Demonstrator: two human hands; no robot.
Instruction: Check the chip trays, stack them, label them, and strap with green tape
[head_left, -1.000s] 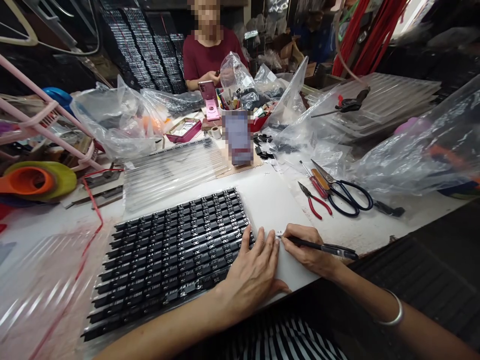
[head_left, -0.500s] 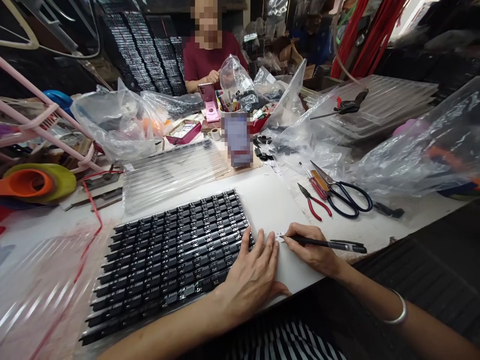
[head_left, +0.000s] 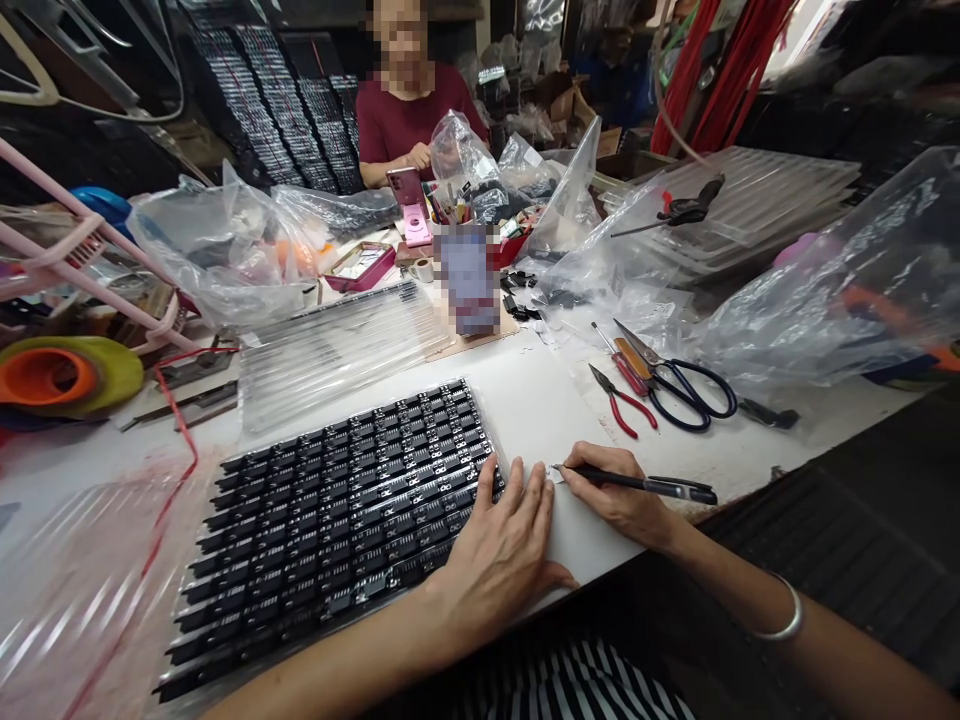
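My right hand point(head_left: 619, 495) grips a black pen point(head_left: 649, 484), its tip down on a small piece of white paper point(head_left: 553, 473) that carries some marks. The writing is too small to read. My left hand point(head_left: 510, 525) lies flat with its fingers stretched out, fingertips beside the paper and partly covering it. Its index finger touches the right edge of a clear ribbed tray point(head_left: 486, 405). Rows of small black electronic parts point(head_left: 337, 500) fill this tray.
Red-handled pliers point(head_left: 626, 405), a screwdriver point(head_left: 628, 365) and scissors point(head_left: 679, 385) lie to the right. An empty clear tray point(head_left: 330, 350) lies behind the full one. Plastic bags point(head_left: 217, 240) and a phone on a pink stand point(head_left: 415, 224) sit farther back. A person point(head_left: 420, 120) sits opposite.
The whole view has shifted slightly, so things appear a little farther left. The pen remains in my right hand at the paper, and my left hand still lies flat.
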